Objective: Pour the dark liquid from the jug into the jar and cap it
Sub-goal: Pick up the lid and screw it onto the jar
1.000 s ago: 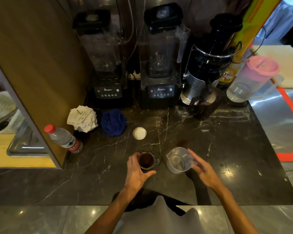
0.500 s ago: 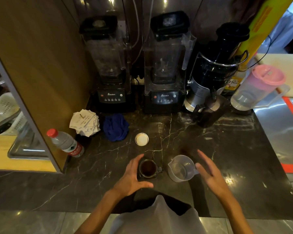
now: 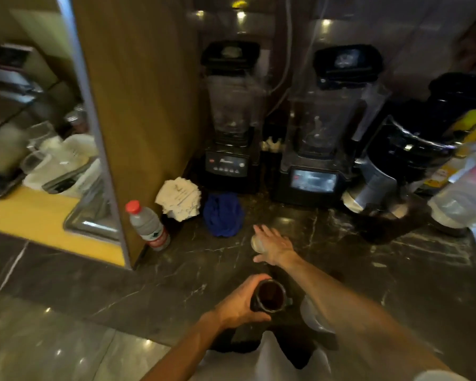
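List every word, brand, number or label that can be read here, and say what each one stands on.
No text reads clearly; the frame is motion-blurred.
On the left blender panel: a pale brand script, too blurred to read.
On the right blender panel: only glare, no legible text.
On the water bottle label: red and green print, too small.
On the crumpled paper: dark marks, unreadable.
On the yellow label at far right: blurred.

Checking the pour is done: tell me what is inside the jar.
Dark liquid shows inside the uncapped jar. The left hand grips its side, so the depth is hidden.
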Available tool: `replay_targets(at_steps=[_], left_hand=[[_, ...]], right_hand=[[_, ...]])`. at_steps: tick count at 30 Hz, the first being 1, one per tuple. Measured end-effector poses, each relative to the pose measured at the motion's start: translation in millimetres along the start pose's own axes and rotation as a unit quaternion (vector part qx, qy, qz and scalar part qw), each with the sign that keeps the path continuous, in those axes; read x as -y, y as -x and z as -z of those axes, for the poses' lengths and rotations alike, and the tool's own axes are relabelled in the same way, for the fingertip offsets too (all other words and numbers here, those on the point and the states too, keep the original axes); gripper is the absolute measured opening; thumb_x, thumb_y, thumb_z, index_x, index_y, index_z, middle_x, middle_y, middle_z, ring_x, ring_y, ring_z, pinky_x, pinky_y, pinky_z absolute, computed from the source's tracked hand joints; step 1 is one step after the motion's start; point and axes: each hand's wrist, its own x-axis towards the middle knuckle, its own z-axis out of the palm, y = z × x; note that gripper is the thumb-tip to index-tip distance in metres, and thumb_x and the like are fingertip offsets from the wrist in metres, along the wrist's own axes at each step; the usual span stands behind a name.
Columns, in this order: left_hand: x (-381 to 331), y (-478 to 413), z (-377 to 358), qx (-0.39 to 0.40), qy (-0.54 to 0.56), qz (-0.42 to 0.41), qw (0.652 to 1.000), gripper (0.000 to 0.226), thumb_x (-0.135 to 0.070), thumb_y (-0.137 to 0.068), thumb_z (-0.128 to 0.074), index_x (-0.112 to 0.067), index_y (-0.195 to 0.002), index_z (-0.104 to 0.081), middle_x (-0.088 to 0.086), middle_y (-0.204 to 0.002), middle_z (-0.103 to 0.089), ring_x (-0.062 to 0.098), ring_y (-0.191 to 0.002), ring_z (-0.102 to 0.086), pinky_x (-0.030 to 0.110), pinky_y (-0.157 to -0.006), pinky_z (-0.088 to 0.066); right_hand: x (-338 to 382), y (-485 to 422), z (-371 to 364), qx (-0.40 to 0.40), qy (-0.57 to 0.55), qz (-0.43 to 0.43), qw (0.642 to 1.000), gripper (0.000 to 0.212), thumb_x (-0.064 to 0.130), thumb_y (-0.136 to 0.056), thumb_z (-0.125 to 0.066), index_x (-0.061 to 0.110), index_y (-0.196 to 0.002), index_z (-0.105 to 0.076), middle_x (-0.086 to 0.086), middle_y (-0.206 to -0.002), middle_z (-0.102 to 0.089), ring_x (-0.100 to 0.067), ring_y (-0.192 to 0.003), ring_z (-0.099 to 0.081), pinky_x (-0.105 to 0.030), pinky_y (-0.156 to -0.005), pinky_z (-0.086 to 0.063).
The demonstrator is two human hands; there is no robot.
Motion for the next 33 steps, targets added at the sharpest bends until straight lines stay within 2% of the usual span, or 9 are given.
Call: replay_targets(at_steps=[6, 9, 12, 15, 18, 21, 25, 29, 33], left_hand=[[0.4, 3.7, 0.9, -0.023, 0.007, -0.005, 1.000, 0.079, -0.032, -0.078, -0.082, -0.039, -0.143, -0.037, -0.012, -0.144, -0.044, 0.000, -0.133, -0.042, 0.036, -0.114, -0.040], [3.6, 3.0, -2.8, -0.032, 0.010, -0.015, 0.999, 0.079, -0.035, -0.078, -0.080, -0.040, -0.143, -0.037, -0.013, -0.144, -0.044, -0.001, -0.133, -0.042, 0.036, -0.114, -0.040], [10.1, -1.7, -5.4, -0.038, 0.008, -0.039, 0.998, 0.081, -0.033, -0.076, -0.083, -0.031, -0.144, -0.037, -0.005, -0.143, -0.046, 0.004, -0.133, -0.044, 0.038, -0.114, -0.039], [17.0, -6.6, -9.4, -0.041, 0.012, -0.050, 0.998, 0.084, -0.028, -0.075, -0.085, -0.027, -0.144, -0.037, -0.001, -0.142, -0.047, 0.007, -0.133, -0.046, 0.037, -0.114, -0.039], [25.2, -10.1, -15.4, -0.049, 0.028, -0.042, 0.997, 0.088, -0.021, -0.073, -0.088, -0.024, -0.144, -0.036, 0.001, -0.140, -0.051, 0.007, -0.131, -0.049, 0.034, -0.113, -0.040], [32.6, -14.9, -15.0, -0.043, 0.034, -0.027, 0.998, 0.091, -0.018, -0.067, -0.092, -0.016, -0.142, -0.042, 0.004, -0.137, -0.055, 0.014, -0.127, -0.054, 0.043, -0.110, -0.043], [34.6, -17.0, -8.6, -0.010, 0.036, -0.036, 0.999, 0.096, -0.027, -0.064, -0.092, -0.019, -0.144, -0.041, 0.000, -0.140, -0.053, 0.013, -0.130, -0.051, 0.046, -0.113, -0.040], [32.3, -16.6, -4.2, 0.012, 0.028, -0.045, 0.999, 0.092, -0.039, -0.066, -0.086, -0.025, -0.144, -0.039, -0.002, -0.142, -0.051, 0.012, -0.132, -0.048, 0.045, -0.114, -0.040], [33.2, -17.9, -1.4, 0.024, 0.014, -0.046, 0.999, 0.095, -0.032, -0.069, -0.089, -0.026, -0.147, -0.035, -0.003, -0.144, -0.049, 0.009, -0.133, -0.046, 0.043, -0.116, -0.037]], right_hand=[[5.0, -23.5, -14.1, -0.046, 0.065, 0.010, 0.997, 0.086, 0.035, -0.091, -0.068, 0.019, -0.159, -0.019, -0.006, -0.161, -0.030, -0.032, -0.143, -0.035, -0.046, -0.115, -0.036], [4.6, -14.5, -4.0, -0.099, -0.137, -0.026, 0.985, 0.075, 0.036, -0.089, -0.072, 0.014, -0.152, -0.037, -0.011, -0.145, -0.043, -0.031, -0.131, -0.047, -0.038, -0.109, -0.042], [-5.4, 24.7, 3.3, -0.171, -0.445, -0.058, 0.877, 0.057, 0.039, -0.080, -0.081, 0.016, -0.125, -0.054, -0.009, -0.123, -0.060, -0.020, -0.108, -0.061, -0.020, -0.086, -0.047], [-9.7, 90.5, -16.9, -0.198, -0.547, -0.032, 0.813, 0.045, 0.048, -0.074, -0.082, 0.032, -0.100, -0.049, -0.002, -0.113, -0.065, -0.010, -0.096, -0.067, -0.018, -0.078, -0.054], [-1.1, 142.2, -58.3, -0.257, -0.466, 0.006, 0.847, 0.046, 0.048, -0.073, -0.080, 0.029, -0.097, -0.047, 0.008, -0.129, -0.060, -0.003, -0.113, -0.063, -0.024, -0.090, -0.053], [10.1, 163.3, -86.5, -0.284, -0.353, 0.032, 0.891, 0.047, 0.046, -0.076, -0.079, 0.017, -0.097, -0.048, 0.004, -0.134, -0.055, -0.008, -0.117, -0.058, -0.031, -0.092, -0.053], [15.0, 166.6, -93.8, -0.292, -0.261, 0.007, 0.920, 0.046, 0.049, -0.078, -0.076, 0.019, -0.103, -0.052, 0.001, -0.139, -0.054, -0.012, -0.124, -0.054, -0.036, -0.100, -0.050], [15.4, 164.2, -79.2, -0.222, -0.217, -0.006, 0.951, 0.076, 0.043, -0.078, -0.077, 0.028, -0.141, -0.036, 0.003, -0.142, -0.051, -0.013, -0.127, -0.053, -0.040, -0.106, -0.049], [8.0, 153.8, -56.6, -0.091, -0.135, 0.029, 0.986, 0.087, 0.032, -0.086, -0.074, 0.034, -0.154, -0.020, 0.001, -0.151, -0.029, -0.024, -0.132, -0.049, -0.042, -0.106, -0.049]])
